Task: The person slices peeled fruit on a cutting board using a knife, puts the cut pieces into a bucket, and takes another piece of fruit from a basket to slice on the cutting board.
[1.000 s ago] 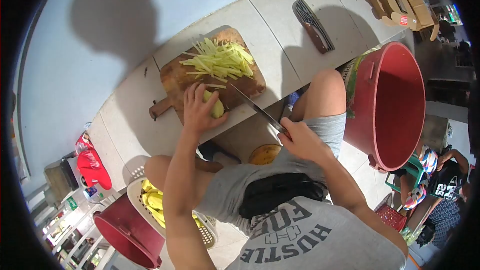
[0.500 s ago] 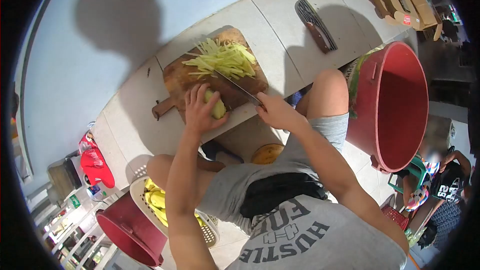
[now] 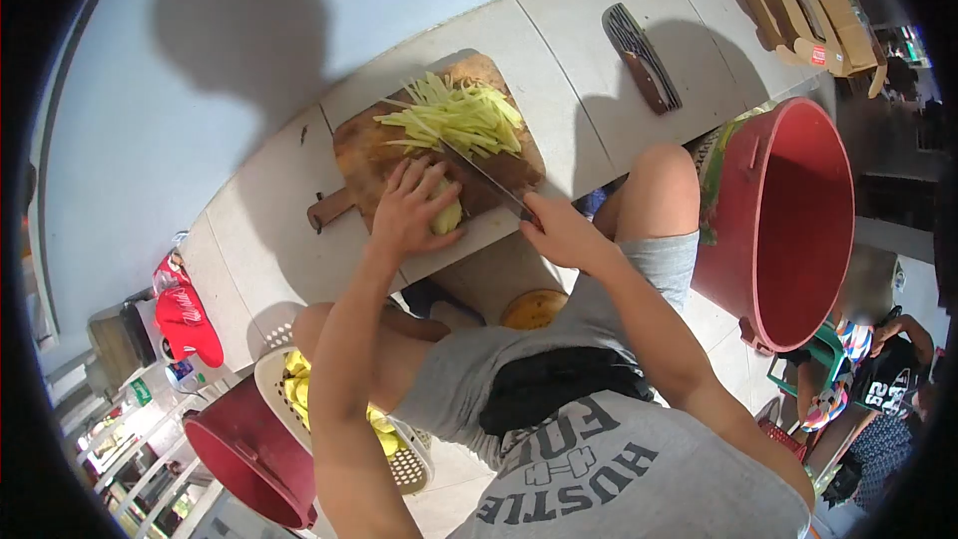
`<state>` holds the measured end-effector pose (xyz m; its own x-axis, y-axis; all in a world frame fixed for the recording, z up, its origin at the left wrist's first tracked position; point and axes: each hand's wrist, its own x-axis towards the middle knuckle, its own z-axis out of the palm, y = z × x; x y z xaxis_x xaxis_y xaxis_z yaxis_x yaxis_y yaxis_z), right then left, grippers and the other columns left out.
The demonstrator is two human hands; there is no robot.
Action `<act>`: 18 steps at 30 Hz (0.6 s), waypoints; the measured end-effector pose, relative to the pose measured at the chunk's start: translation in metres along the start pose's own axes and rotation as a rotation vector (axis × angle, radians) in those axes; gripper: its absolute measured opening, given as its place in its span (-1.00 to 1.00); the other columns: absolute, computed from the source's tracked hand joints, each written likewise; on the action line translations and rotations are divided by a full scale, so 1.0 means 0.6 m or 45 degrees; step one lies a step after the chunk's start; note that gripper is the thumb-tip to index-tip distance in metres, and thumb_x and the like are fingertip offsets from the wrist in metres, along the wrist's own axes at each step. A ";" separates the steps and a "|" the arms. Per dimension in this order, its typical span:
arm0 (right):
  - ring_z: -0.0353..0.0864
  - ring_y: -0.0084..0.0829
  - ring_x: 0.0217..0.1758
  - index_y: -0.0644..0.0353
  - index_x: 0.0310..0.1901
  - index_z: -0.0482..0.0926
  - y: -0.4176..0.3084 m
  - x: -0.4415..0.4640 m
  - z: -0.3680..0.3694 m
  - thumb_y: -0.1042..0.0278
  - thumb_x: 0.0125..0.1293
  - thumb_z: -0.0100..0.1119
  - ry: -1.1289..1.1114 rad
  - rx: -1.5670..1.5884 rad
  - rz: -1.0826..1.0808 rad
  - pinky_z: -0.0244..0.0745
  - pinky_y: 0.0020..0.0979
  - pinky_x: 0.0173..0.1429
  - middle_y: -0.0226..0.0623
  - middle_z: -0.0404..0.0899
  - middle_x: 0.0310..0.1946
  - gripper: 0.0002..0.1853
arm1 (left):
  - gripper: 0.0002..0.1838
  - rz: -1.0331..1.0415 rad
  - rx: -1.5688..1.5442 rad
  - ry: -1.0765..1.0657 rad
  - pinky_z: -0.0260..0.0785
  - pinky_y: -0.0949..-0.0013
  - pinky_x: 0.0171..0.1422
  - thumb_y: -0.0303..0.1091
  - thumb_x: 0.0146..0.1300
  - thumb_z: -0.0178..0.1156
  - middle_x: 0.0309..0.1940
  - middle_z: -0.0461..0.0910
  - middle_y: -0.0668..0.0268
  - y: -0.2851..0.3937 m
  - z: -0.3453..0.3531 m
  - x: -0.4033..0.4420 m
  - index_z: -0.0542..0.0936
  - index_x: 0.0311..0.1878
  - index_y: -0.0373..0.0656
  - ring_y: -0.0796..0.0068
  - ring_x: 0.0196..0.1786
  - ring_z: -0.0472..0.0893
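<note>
My left hand (image 3: 411, 210) curls over a peeled, pale green piece of fruit or vegetable (image 3: 447, 218), pinning it to the near side of a wooden cutting board (image 3: 361, 155). In my right hand (image 3: 564, 233) is the handle of a kitchen knife (image 3: 489, 180). Its blade slants across the board, with the tip at the near edge of a heap of thin pale green strips (image 3: 459, 118). The blade lies to the right of the held piece, apart from it as far as I can see. My left fingers hide part of that piece.
A cleaver (image 3: 644, 58) lies on the tiled ledge (image 3: 544, 50) at the right. A large red tub (image 3: 763, 220) stands right, another red tub (image 3: 249, 449) left. Beside my leg, a basket (image 3: 411, 469) holds yellow pieces. A red cap (image 3: 188, 324) and cardboard box (image 3: 803, 20) sit at the ends.
The view has shifted slightly. My left fingers have moved further over the pale green piece, covering more of it. The knife stays beside the strips in my right hand.
</note>
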<state>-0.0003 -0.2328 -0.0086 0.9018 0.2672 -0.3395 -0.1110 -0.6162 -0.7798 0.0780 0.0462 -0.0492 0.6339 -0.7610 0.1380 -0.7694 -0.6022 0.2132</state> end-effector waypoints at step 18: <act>0.61 0.32 -0.23 0.31 -0.06 0.36 0.003 -0.007 0.037 0.33 0.43 0.09 -0.030 -0.098 -0.058 0.48 0.21 -0.11 0.24 0.61 -0.39 -0.77 | -0.62 -0.652 -0.314 0.426 0.42 0.02 0.30 -0.49 0.07 0.39 0.10 0.57 0.11 0.106 -0.032 -0.065 0.65 0.02 -0.18 -0.08 0.23 0.48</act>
<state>-0.0138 -0.2188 -0.0203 0.8951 0.3130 -0.3175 -0.0367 -0.6580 -0.7521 0.0061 0.0421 -0.0224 0.9359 -0.2533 0.2450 -0.3488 -0.7648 0.5417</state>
